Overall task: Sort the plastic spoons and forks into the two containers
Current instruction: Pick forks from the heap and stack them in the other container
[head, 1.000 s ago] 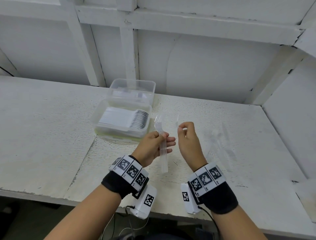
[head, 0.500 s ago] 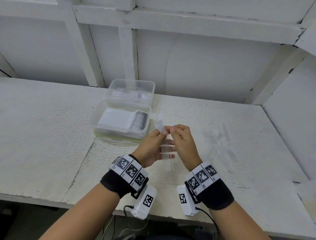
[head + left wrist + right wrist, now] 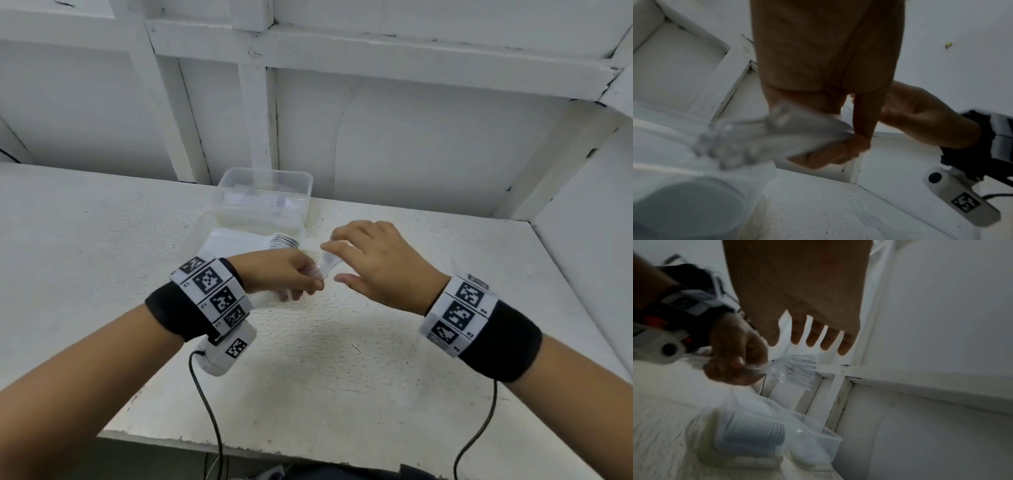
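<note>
My left hand [image 3: 308,281] grips a bundle of clear plastic forks [image 3: 327,267] by the handles, with the fork heads sticking out to the right. My right hand [image 3: 330,262] hovers over the heads with relaxed fingers, and its index fingertip [image 3: 325,245] touches them. The right wrist view shows its fingers [image 3: 816,339] straight above the forks [image 3: 797,369]. The blurred bundle [image 3: 756,141] fills the left wrist view. Just beyond the hands stand two clear containers: the near one [image 3: 198,236] holds stacked white spoons [image 3: 282,241], the far one [image 3: 308,185] holds clear cutlery.
The white table [image 3: 325,359] ends in a front edge close to my forearms. A white framed wall [image 3: 411,137] rises behind the containers and a side wall [image 3: 589,240] closes the right. Cables [image 3: 205,394] hang from both wrist units.
My left hand has turned the fork bundle from upright to lying sideways, heads to the right. My right hand has left the handles and now hovers over the heads.
</note>
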